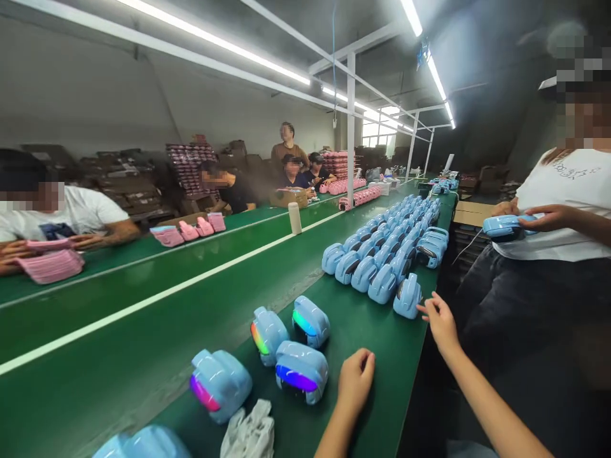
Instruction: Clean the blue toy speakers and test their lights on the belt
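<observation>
Left hand [356, 381] rests just beside a glowing blue unit [301, 372], fingers loosely curled, holding nothing. Right hand [442, 324] is also empty, fingers narrowly gathered and extended to just short of the nearest unlit blue unit [407, 296], close to the front edge of the green table [391, 362].

Left-to-right inventory: At far left, across the belt, a co-worker's hand [93, 239] lies near pink packaged items [52, 266]. More pink items [188, 229] stand in a short row farther along. On the near strip of the table, a crumpled white plastic bag [247, 431] lies at the front edge, near a magenta-lit unit [219, 385]. A rainbow-lit unit [267, 335] and a green-and-blue-lit unit [310, 321] stand just beyond. These units are spaced apart, leaving each light band exposed. Unlit units [377, 273] stand in tight rows, an arrangement that fits many onto the strip. At far right, another co-worker's hand [548, 217] holds a cabled blue unit [501, 226] against a white shirt [568, 184]. The shirt lettering is unreadable, and no brand is legible on the units.
</observation>
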A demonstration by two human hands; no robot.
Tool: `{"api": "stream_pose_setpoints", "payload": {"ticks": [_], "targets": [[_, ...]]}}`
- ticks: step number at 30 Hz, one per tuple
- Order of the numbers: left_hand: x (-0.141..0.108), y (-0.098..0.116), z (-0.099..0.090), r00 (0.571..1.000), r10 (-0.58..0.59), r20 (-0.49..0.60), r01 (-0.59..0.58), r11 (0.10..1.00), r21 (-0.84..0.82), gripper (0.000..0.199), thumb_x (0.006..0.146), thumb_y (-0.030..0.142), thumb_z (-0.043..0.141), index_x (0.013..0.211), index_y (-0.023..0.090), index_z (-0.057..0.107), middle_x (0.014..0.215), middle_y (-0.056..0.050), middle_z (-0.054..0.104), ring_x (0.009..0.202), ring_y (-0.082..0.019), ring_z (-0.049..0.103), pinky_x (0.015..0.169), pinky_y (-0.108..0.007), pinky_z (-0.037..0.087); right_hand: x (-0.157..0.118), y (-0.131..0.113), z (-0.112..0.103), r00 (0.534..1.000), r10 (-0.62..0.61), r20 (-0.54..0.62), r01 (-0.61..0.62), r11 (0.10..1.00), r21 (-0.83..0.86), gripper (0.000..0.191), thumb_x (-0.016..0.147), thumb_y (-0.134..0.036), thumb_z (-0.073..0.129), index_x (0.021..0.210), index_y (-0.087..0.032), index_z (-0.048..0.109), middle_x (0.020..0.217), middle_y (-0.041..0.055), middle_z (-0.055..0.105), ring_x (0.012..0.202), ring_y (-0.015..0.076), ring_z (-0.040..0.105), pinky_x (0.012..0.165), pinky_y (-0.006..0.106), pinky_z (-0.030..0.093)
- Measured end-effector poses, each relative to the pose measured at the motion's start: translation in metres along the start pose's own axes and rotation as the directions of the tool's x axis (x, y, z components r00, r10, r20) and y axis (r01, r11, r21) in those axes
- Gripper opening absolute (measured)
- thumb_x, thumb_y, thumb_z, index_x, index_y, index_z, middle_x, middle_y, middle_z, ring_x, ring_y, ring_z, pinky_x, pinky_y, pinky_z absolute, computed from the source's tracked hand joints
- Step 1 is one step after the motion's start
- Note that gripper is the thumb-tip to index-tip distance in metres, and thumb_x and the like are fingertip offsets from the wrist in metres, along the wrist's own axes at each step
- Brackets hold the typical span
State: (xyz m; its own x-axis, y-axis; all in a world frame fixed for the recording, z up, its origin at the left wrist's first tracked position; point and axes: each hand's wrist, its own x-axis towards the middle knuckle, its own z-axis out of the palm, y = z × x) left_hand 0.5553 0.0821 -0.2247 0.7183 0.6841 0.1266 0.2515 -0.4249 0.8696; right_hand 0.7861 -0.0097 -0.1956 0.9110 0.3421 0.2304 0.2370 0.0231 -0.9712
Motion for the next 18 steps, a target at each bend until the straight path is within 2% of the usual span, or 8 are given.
{"api": "stream_pose_setpoints", "payload": {"ticks": [2, 5, 8, 12, 15, 17, 18], "targets": [[-0.001, 0.0, 0.0, 1.0, -0.007, 0.011, 0.007, 1.0, -0.006, 0.033, 0.086, 0.039, 0.041, 0.071, 0.018, 0.061, 0.062, 0.0, 0.054, 0.061, -0.015, 0.048, 0.057, -0.026, 0.031, 0.024, -0.01, -0.001, 0.998, 0.054, 0.041, -0.054, 0.998, 0.015, 0.038, 0.075, -0.054, 0.052, 0.087, -0.018, 0.051, 0.122, 0.0156, 0.053, 0.079, 0.0199, 0.067, 0.054, 0.024, 0.051], [-0.002, 0.0, 0.0, 1.0, -0.012, 0.016, 0.012, 1.0, 0.006, 0.031, 0.086, 0.036, 0.041, 0.071, 0.018, 0.061, 0.063, 0.0, 0.054, 0.062, -0.015, 0.048, 0.058, -0.026, 0.03, 0.041, -0.022, 0.003, 0.978, 0.129, 0.163, -0.132, 0.991, 0.009, 0.033, 0.07, -0.047, 0.061, 0.084, -0.017, 0.055, 0.092, 0.0104, 0.064, 0.067, 0.0174, 0.065, 0.047, 0.021, 0.046], [-0.003, 0.002, -0.001, 1.0, -0.013, 0.013, 0.013, 1.0, 0.018, 0.031, 0.086, 0.034, 0.04, 0.071, 0.018, 0.061, 0.064, 0.0, 0.056, 0.063, -0.015, 0.049, 0.058, -0.027, 0.03, 0.04, -0.031, 0.01, 0.94, 0.177, 0.292, -0.184, 0.983, -0.003, 0.033, 0.067, -0.047, 0.064, 0.08, -0.017, 0.056, 0.076, 0.0067, 0.064, 0.052, 0.0142, 0.058, 0.042, 0.021, 0.04], [-0.004, 0.004, -0.002, 1.0, -0.017, 0.004, 0.017, 1.0, -0.015, 0.031, 0.087, 0.034, 0.04, 0.072, 0.018, 0.062, 0.063, 0.0, 0.057, 0.063, -0.015, 0.051, 0.058, -0.027, 0.033, 0.025, -0.046, 0.009, 0.883, 0.183, 0.432, -0.186, 0.982, -0.036, 0.037, 0.068, -0.052, 0.064, 0.076, -0.016, 0.058, 0.06, 0.0023, 0.06, 0.039, 0.0076, 0.038, 0.041, 0.021, 0.031], [-0.003, 0.003, -0.002, 1.0, 0.005, -0.006, -0.006, 0.995, -0.096, 0.031, 0.087, 0.036, 0.041, 0.077, 0.018, 0.064, 0.071, -0.003, 0.063, 0.071, -0.018, 0.057, 0.067, -0.029, 0.041, 0.011, -0.063, 0.001, 0.804, 0.204, 0.559, -0.189, 0.978, -0.086, 0.038, 0.067, -0.05, 0.071, 0.073, -0.014, 0.061, 0.046, -0.0019, 0.05, 0.037, 0.0063, 0.033, 0.043, 0.021, 0.028], [-0.001, 0.0, -0.002, 0.994, 0.014, -0.106, -0.035, 0.98, -0.194, 0.032, 0.088, 0.038, 0.041, 0.093, 0.016, 0.064, 0.095, -0.008, 0.067, 0.093, -0.021, 0.06, 0.084, -0.032, 0.043, 0.001, -0.076, -0.004, 0.699, 0.231, 0.676, -0.201, 0.972, -0.124, 0.037, 0.066, -0.048, 0.073, 0.071, -0.014, 0.061, 0.048, -0.0017, 0.052, 0.037, 0.0053, 0.033, 0.046, 0.021, 0.03], [0.0, -0.001, -0.002, 0.984, 0.002, -0.178, -0.047, 0.968, -0.247, 0.036, 0.089, 0.039, 0.041, 0.105, 0.015, 0.062, 0.111, -0.012, 0.064, 0.108, -0.023, 0.056, 0.095, -0.035, 0.039, -0.004, -0.082, -0.005, 0.616, 0.245, 0.749, -0.206, 0.967, -0.147, 0.037, 0.066, -0.048, 0.073, 0.071, -0.014, 0.06, 0.052, -0.0006, 0.055, 0.038, 0.0051, 0.035, 0.048, 0.021, 0.031]]}}
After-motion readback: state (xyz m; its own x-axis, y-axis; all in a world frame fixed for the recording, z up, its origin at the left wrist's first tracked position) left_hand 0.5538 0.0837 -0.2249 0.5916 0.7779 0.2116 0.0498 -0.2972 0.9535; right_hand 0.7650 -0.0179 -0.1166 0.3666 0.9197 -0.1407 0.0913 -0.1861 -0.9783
